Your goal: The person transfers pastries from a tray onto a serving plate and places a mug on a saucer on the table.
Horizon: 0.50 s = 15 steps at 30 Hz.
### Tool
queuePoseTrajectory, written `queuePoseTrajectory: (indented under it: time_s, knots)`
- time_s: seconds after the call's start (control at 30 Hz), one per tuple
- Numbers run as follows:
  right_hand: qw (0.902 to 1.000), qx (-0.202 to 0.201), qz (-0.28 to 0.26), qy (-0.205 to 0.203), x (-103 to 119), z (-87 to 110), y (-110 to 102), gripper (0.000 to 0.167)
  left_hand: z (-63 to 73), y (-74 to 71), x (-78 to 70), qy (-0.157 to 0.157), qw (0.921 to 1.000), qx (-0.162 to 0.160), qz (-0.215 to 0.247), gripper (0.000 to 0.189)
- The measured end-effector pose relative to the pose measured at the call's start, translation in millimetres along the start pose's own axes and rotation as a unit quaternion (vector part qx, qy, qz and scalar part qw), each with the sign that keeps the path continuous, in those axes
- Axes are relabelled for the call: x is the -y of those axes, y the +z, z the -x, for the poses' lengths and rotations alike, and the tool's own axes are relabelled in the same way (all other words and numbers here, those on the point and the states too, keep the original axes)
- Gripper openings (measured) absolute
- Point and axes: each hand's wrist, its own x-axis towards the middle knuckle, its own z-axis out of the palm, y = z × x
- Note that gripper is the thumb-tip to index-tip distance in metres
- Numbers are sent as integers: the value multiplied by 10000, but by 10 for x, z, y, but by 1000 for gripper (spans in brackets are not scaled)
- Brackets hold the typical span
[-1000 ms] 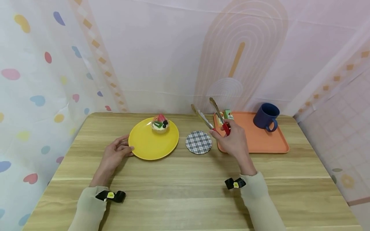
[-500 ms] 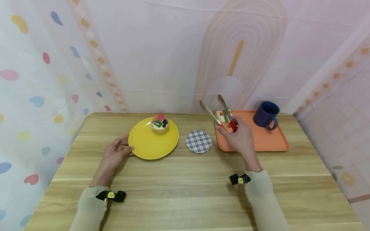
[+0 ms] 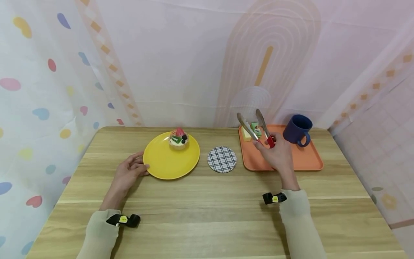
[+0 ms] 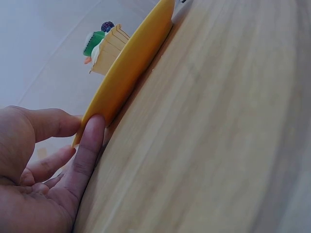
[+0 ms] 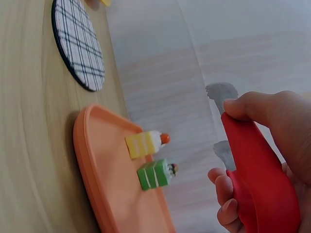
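My left hand (image 3: 127, 172) pinches the left rim of a yellow plate (image 3: 169, 162), with thumb and fingers either side of the edge in the left wrist view. Toward the plate's back right sits a fruit tart (image 3: 179, 140). My right hand (image 3: 277, 153) grips tongs by their red handles (image 5: 257, 170). Their metal arms (image 3: 262, 123) are spread, with nothing between the tips. The tongs hang over an orange tray (image 3: 302, 162), where a yellow cake slice (image 5: 140, 145) and a green cake slice (image 5: 153, 175) stand side by side at the back left corner.
A dark blue mug (image 3: 295, 131) stands at the tray's back right, its handle toward the front. Between plate and tray lies a round checked coaster (image 3: 222, 159). A patterned curtain (image 3: 181, 72) hangs behind the wooden table (image 3: 197, 216).
My right hand has moved rightward with the spread tongs, over the tray, and the yellow cake slice shows more clearly. The left hand and the plate have stayed in place.
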Motion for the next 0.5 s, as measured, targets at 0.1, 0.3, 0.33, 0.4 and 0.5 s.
queuePoseTrajectory:
  time_s: [0.1, 0.3, 0.33, 0.4, 0.5]
  knots:
    - [10000, -2, -21, 30, -62, -13, -16, 66, 5, 0, -9, 43, 10000, 6, -29, 72]
    - [9998, 10, 81, 193, -151, -25, -35, 65, 26, 5, -17, 52, 9999, -8, -115, 69]
    - [9997, 28, 99, 234, -164, -28, -35, 65, 28, 4, -17, 44, 9999, -16, -125, 68]
    - [9994, 64, 124, 316, -186, -34, -38, 65, 34, 5, -21, 35, 9999, -19, -130, 68]
    - [9990, 109, 165, 413, -216, -47, -40, 65, 28, 6, -23, 38, 9999, -10, -125, 68]
